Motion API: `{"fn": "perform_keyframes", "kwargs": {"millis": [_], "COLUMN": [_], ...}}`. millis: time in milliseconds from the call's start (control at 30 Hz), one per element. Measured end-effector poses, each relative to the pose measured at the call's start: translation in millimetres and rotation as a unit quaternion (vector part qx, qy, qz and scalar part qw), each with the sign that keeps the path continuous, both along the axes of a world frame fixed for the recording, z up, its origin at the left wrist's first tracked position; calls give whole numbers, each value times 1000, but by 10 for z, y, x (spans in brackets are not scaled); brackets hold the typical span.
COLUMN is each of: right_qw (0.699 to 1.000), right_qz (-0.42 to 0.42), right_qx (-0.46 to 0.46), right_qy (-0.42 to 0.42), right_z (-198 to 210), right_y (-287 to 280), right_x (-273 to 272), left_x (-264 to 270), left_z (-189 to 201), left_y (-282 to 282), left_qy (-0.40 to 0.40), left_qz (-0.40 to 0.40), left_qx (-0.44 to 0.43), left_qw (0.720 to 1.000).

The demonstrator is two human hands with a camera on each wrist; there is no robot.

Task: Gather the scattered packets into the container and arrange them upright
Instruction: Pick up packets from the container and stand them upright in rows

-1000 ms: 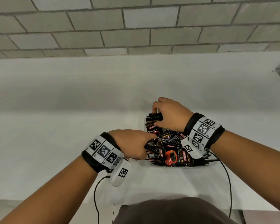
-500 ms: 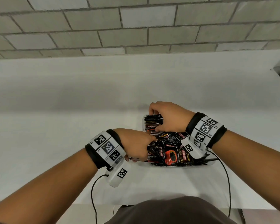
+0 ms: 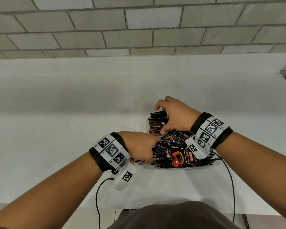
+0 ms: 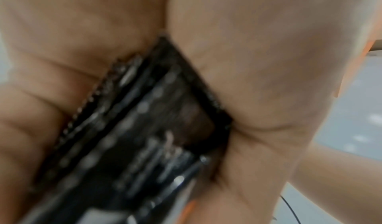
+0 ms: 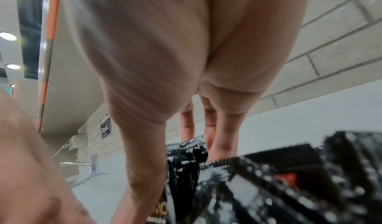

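A: At lower centre of the head view, what occupies the clear shallow plastic container (image 3: 210, 164)?

B: Black-and-red foil coffee packets (image 3: 178, 156), mostly lying loose. My right hand (image 3: 175, 116) curls thumb and fingers round an upright stack of packets (image 3: 158, 120) at the far end; my left hand (image 3: 139, 146) clasps a bundle of packets (image 4: 144, 129).

A: Advice?

B: I should keep the stack squeezed while slotting the bundle alongside, edges downward.
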State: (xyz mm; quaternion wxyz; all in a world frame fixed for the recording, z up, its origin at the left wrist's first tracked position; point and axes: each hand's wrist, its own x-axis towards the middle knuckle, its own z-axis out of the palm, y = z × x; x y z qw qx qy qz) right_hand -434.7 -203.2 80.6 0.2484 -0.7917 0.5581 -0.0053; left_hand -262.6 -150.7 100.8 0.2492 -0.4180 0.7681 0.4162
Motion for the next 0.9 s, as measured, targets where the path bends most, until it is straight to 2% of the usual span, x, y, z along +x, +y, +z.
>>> {"fn": "perform_keyframes", "kwargs": {"millis": [400, 667, 900], "right_qw": [998, 999, 999], "right_qz": [-26, -27, -26], "right_qx": [32, 21, 21], "right_qy": [-40, -36, -37], "right_z": [-58, -38, -15], "right_y": [25, 12, 30], "right_x": [-54, -127, -158], "left_x": [14, 41, 136], "left_z": [33, 31, 54], "left_y": [1, -6, -35], "left_qy": [5, -6, 23], "left_qz": [-15, -12, 22], "left_qx": [-38, -39, -16], "left_qw": [999, 999, 999]}}
